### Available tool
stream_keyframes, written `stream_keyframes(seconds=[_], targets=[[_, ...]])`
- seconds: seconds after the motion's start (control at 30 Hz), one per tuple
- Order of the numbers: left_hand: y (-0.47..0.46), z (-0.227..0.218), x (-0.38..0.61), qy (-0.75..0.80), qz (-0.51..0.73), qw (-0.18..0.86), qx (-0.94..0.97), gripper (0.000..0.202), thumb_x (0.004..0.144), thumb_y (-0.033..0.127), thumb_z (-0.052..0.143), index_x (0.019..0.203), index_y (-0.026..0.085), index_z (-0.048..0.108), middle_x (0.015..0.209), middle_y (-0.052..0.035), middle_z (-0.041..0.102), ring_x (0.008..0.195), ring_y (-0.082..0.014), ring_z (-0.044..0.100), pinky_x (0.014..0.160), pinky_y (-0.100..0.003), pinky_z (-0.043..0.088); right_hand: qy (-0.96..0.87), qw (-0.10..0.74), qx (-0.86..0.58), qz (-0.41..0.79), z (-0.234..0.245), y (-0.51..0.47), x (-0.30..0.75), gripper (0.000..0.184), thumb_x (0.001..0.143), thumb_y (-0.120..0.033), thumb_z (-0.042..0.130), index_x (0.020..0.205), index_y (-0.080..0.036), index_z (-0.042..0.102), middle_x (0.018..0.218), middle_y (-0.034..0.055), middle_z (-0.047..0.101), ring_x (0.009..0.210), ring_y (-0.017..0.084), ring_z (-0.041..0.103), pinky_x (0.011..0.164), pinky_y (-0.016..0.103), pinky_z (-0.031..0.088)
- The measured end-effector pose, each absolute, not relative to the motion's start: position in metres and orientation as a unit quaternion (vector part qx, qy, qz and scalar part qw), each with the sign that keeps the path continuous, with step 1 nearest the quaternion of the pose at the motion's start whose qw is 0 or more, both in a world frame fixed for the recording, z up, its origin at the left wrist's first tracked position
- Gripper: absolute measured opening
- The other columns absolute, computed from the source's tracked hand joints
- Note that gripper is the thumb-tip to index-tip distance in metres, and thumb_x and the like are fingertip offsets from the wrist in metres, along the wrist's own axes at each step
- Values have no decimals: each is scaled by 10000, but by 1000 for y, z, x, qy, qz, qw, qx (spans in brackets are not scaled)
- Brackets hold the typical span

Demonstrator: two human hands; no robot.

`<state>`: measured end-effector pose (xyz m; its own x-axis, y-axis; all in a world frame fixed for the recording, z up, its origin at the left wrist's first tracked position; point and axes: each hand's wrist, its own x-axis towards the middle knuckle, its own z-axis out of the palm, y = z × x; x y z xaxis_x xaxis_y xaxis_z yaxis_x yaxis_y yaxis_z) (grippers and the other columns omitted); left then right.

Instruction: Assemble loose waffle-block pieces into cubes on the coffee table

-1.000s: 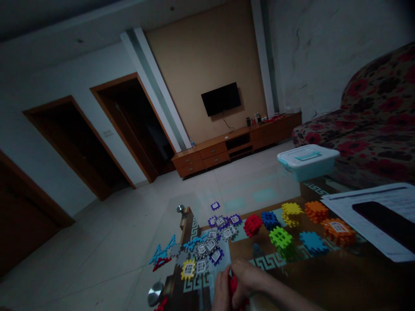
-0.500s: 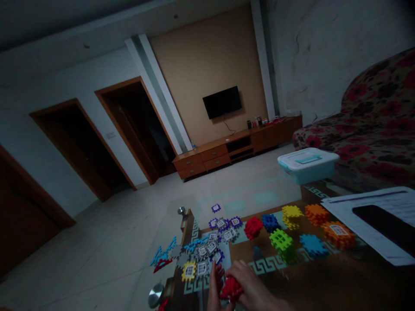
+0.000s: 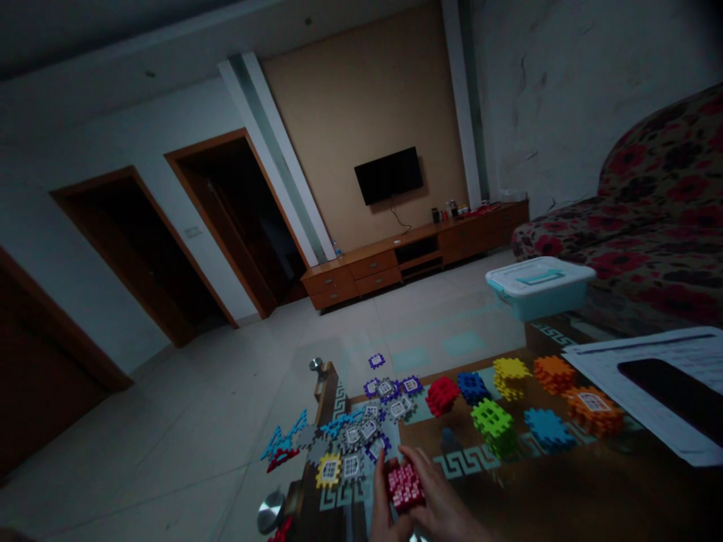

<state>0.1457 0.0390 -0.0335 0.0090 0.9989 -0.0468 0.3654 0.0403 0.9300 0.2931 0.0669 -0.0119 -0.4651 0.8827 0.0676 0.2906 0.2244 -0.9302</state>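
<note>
Head view: left hand (image 3: 380,503) and right hand (image 3: 434,491) pinch a red interlocking-block cube (image 3: 405,487) from opposite sides, holding it steady. Loose window-patterned tiles (image 3: 352,444) lie just beside them

Nothing here can be read (the printed sheet (image 3: 660,350) at right is too small and blurred).

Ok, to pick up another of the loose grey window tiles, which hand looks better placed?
Probably the left hand. It sits on the side of the red waffle-block cube facing the grey window tiles, right beside them. The right hand grips the cube's far side, so the cube lies between it and the tiles.
</note>
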Motion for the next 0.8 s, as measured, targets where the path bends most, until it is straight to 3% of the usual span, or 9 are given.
stream_keyframes(seconds=[0.2,0.4,0.5,0.63,0.8], targets=[[40,-54,140,563,346,385,644,917,606,284,607,1445,106,283,1539,-160,263,1420,-325,222,1177,-405,189,-755,252,-426,430,-2,60,296,839,599,-201,531,1403,-28,370,1403,234,446,1308,344,386,1114,434,242],[46,-62,135,580,342,399,622,849,645,315,569,1432,130,309,1526,-145,303,1416,-310,240,1172,-400,190,-772,203,-435,417,-8,68,301,921,590,-163,534,1467,-90,265,1506,185,318,1386,327,258,1145,456,163],[48,-61,134,579,350,408,613,835,615,323,552,1406,144,354,1522,-124,314,1419,-315,225,1177,-396,173,-776,219,-414,423,-9,71,308,916,580,-178,594,1449,-116,312,1453,192,388,1348,358,300,1120,492,196],[49,-53,136,573,340,412,621,806,612,329,547,1380,148,383,1479,-122,376,1401,-324,253,1176,-405,173,-774,285,-353,441,-9,72,316,727,620,-191,610,1333,-199,469,1281,138,538,1187,318,468,1021,455,339],[47,-33,141,595,298,413,621,763,652,290,533,1393,192,376,1480,-85,377,1401,-312,244,1175,-418,182,-759,343,-356,424,-19,74,311,406,652,-158,586,1056,-185,613,1066,92,618,1009,248,546,888,354,409]])
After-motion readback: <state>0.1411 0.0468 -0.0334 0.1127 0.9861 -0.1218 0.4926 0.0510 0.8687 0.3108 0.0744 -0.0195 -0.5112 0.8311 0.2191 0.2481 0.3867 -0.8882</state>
